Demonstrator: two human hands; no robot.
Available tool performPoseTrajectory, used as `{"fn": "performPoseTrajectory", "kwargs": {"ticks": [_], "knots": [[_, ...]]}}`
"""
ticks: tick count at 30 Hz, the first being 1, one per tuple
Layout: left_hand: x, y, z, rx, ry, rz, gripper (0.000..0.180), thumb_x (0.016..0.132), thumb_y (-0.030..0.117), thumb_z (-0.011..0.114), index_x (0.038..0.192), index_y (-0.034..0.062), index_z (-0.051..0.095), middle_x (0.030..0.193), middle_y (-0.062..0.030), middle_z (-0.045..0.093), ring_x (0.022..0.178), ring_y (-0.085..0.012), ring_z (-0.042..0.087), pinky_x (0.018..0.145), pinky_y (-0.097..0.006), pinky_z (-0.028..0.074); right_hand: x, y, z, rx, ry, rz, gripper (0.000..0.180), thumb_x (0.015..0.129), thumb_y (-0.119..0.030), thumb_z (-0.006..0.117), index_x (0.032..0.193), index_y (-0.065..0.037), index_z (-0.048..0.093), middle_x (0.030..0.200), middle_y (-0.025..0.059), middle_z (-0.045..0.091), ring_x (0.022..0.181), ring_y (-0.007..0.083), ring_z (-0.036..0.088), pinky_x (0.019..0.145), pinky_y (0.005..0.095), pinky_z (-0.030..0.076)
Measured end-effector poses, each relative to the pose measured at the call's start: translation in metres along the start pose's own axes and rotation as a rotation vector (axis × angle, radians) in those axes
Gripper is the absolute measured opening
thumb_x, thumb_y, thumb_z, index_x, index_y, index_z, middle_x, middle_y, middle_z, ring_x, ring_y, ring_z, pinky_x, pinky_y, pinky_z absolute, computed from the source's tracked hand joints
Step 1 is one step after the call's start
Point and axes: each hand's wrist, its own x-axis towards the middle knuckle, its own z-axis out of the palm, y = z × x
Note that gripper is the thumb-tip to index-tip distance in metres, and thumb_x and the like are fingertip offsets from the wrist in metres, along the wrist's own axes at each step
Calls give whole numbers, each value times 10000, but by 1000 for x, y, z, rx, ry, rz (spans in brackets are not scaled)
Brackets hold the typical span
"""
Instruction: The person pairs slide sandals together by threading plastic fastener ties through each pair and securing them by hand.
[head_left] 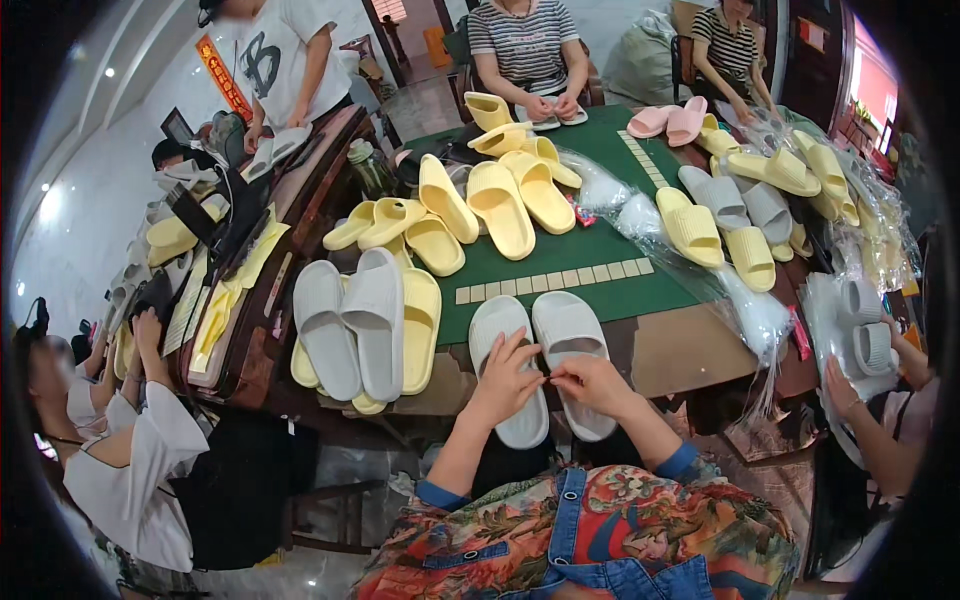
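Observation:
A pair of light grey slides lies side by side before me at the table's near edge, the left slide (497,316) and the right slide (567,315) with toes pointing away. Over the left slide's strap rests my left hand (508,380), its thumb and finger pinched together toward the gap between the slides. My right hand (592,386) meets it there, fingertips closed, lying over the right slide's strap. Whatever sits between the fingertips is too small to make out. Just left of them, grey slides (376,300) rest on top of yellow slides (421,335).
Yellow slides (500,210) pile up mid-table on the green mat (560,252), with a row of pale tiles (555,280) nearer me. Clear plastic bags (750,310) and more slides (690,228) lie right. A person's hands (838,385) work at far right; others sit around.

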Motion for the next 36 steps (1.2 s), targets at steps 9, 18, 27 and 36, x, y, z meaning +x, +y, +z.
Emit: {"fn": "performPoseTrajectory", "kwargs": {"ticks": [9, 18, 27, 36], "knots": [[11, -23, 5, 180, 371, -122, 190, 758, 59, 600, 946, 36, 592, 1124, -177, 529, 1099, -389, 464, 936, -464, 360, 11, 0, 13, -183, 222, -93, 113, 764, -115, 625, 837, -48, 570, 826, 120, 565, 787, 316, 559, 694, 390, 454], [12, -53, 1, -64, 217, -373, 271, 858, 173, 531, 1070, 4, 544, 1088, -184, 536, 990, -357, 520, 846, -409, 416, -3, -1, 23, -161, 43, -123, 123, 776, -176, 614, 801, -69, 558, 770, 81, 563, 774, 282, 567, 664, 388, 460], [73, -91, 0, -82, 6, -631, 318, 785, 263, 559, 991, 30, 628, 977, -178, 624, 916, -316, 592, 810, -372, 457, 23, 1, 23, -115, 197, -46, 109, 750, -107, 647, 812, -48, 580, 785, 107, 555, 727, 309, 577, 626, 375, 468], [93, -125, 44, -77, -199, -729, 193, 683, 243, 622, 796, 100, 686, 835, -122, 658, 776, -274, 627, 696, -383, 497, 18, 7, 33, -81, 210, -26, 113, 720, -85, 683, 792, -46, 604, 789, 92, 555, 694, 278, 574, 597, 359, 464]]}}
